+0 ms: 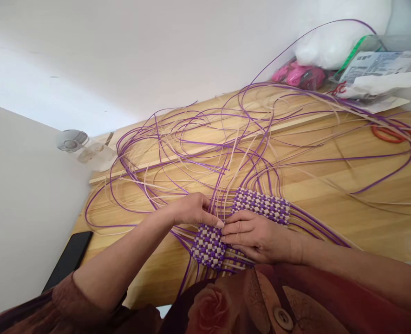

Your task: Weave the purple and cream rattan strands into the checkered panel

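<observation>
A purple and cream woven piece (261,204) lies on the wooden table, with long loose strands (191,162) fanning out from its edges. A nearer woven section (208,246) sits at its lower left. My left hand (198,211) is at the top of this nearer section, thumb and fingers closed around the strands there. Beside it, my right hand (252,234) lies across the weave between the two sections, its fingertips meeting my left thumb. Its fingers are together; whatever is under them is hidden.
Orange-handled scissors (393,133) lie at the right under strands. Plastic bags (375,69) with pink items (299,75) stand at the back right. A black phone-like object (69,260) is at the left edge, a clear bottle with a grey lid (73,140) at the back left.
</observation>
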Demonstrator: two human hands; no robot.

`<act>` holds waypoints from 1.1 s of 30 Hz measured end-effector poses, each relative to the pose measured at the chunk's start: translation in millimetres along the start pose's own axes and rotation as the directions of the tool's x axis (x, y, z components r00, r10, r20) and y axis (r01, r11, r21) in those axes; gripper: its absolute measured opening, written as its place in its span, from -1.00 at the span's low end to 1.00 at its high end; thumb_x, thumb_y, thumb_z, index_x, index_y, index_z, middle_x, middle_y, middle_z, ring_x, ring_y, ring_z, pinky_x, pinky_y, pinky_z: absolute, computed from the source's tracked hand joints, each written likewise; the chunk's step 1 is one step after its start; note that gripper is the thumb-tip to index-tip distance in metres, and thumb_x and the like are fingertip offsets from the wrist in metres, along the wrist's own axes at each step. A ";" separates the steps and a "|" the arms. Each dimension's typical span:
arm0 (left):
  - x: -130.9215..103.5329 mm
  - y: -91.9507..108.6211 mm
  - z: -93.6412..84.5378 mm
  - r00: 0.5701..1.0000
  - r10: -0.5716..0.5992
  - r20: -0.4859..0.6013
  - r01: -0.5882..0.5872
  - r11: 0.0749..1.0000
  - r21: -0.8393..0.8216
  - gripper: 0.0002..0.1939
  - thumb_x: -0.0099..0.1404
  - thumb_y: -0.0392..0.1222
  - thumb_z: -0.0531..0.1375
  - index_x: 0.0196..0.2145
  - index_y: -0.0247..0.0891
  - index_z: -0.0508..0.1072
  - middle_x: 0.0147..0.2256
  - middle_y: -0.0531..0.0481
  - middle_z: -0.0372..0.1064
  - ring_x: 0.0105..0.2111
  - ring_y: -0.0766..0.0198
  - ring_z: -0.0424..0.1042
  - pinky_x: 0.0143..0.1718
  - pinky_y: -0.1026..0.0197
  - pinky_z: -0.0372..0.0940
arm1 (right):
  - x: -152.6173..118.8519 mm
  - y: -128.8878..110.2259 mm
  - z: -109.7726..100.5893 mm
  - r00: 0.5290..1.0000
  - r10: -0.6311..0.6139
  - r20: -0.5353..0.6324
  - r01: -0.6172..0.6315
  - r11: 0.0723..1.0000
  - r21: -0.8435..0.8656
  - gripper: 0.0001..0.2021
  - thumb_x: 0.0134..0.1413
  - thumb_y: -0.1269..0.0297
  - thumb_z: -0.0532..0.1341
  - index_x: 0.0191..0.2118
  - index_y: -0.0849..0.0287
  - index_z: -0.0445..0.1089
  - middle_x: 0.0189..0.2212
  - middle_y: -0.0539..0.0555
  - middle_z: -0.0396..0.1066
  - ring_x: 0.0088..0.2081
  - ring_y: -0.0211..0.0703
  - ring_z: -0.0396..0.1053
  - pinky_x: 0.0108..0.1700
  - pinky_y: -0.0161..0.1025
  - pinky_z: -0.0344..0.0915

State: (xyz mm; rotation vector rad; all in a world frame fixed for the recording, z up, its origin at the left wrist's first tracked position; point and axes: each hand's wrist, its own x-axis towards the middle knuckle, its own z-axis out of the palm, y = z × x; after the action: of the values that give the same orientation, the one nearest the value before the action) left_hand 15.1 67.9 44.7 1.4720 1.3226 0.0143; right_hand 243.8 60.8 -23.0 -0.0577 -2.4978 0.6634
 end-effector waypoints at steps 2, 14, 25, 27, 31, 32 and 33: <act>4.5 -2.5 0.8 0.998 0.041 0.057 -0.039 0.998 -0.042 -0.75 -0.02 -0.04 0.34 -0.46 -0.29 0.54 -0.53 0.12 0.38 -0.49 0.35 0.29 -0.41 0.32 0.17 | 0.5 -0.3 -0.1 1.000 0.017 -0.007 -0.017 0.999 0.042 -0.69 0.10 0.44 0.17 -0.02 0.20 0.44 -0.09 0.13 0.49 -0.02 -0.17 0.35 0.10 -0.13 0.28; 9.0 -3.9 21.2 0.963 0.258 -0.075 -0.268 0.946 -0.180 -0.72 -0.01 -0.23 0.32 -0.27 -0.28 0.48 -0.40 0.13 0.39 -0.38 0.32 0.32 -0.30 0.32 0.23 | 5.5 -9.7 -10.9 0.889 0.333 -0.316 -0.309 0.943 0.124 -0.86 0.09 0.44 0.18 -0.26 0.19 0.47 -0.22 0.15 0.40 -0.14 -0.14 0.35 -0.03 -0.15 0.29; 2.8 -26.3 43.0 0.913 0.323 -0.249 -0.384 0.887 -0.257 -0.83 0.07 -0.23 0.30 -0.36 -0.35 0.48 -0.43 0.07 0.38 -0.41 0.33 0.32 -0.30 0.30 0.22 | 38.0 5.2 -36.5 0.858 0.493 0.144 -0.485 0.870 -0.086 -0.80 -0.03 0.53 0.10 -0.42 0.23 0.48 -0.41 0.09 0.40 -0.30 -0.19 0.31 -0.19 -0.26 0.21; 0.1 -24.9 43.9 0.888 0.359 -0.289 -0.417 0.893 -0.170 -0.87 0.08 -0.26 0.29 -0.36 -0.33 0.50 -0.42 0.06 0.41 -0.38 0.29 0.35 -0.28 0.29 0.22 | 55.5 9.5 -49.4 0.771 0.505 0.388 -0.494 0.859 -0.135 -0.81 -0.04 0.50 0.11 -0.43 0.22 0.47 -0.47 0.05 0.42 -0.39 -0.24 0.30 -0.28 -0.32 0.18; -3.7 -22.0 44.9 0.816 0.461 -0.349 -0.496 0.868 -0.012 -0.94 0.10 -0.33 0.28 -0.39 -0.30 0.51 -0.34 0.02 0.45 -0.30 0.25 0.40 -0.20 0.28 0.23 | 85.4 22.4 -56.6 0.560 0.501 0.660 -0.572 0.810 -0.130 -0.87 -0.10 0.45 0.18 -0.39 0.22 0.47 -0.50 -0.02 0.44 -0.47 -0.28 0.29 -0.38 -0.37 0.16; -4.5 -21.1 45.0 0.796 0.489 -0.356 -0.519 0.855 0.013 -0.95 0.10 -0.34 0.28 -0.40 -0.30 0.51 -0.33 0.01 0.45 -0.29 0.25 0.40 -0.19 0.28 0.23 | 89.8 26.3 -54.5 0.526 0.503 0.685 -0.612 0.784 -0.105 -0.88 -0.13 0.45 0.21 -0.40 0.23 0.47 -0.51 -0.02 0.44 -0.48 -0.28 0.29 -0.39 -0.37 0.17; -5.4 -20.0 45.0 0.779 0.515 -0.359 -0.541 0.840 0.031 -0.96 0.10 -0.33 0.29 -0.41 -0.29 0.51 -0.33 0.00 0.44 -0.28 0.25 0.40 -0.19 0.28 0.23 | 92.8 29.9 -51.7 0.502 0.511 0.698 -0.653 0.753 -0.082 -0.90 -0.16 0.45 0.23 -0.41 0.23 0.45 -0.54 -0.03 0.42 -0.50 -0.29 0.29 -0.41 -0.38 0.18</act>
State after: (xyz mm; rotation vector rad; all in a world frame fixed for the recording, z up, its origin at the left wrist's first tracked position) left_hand 27.2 29.1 16.3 1.7922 1.1202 0.7250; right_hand 189.1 126.4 46.9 -0.7693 -3.1130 1.4419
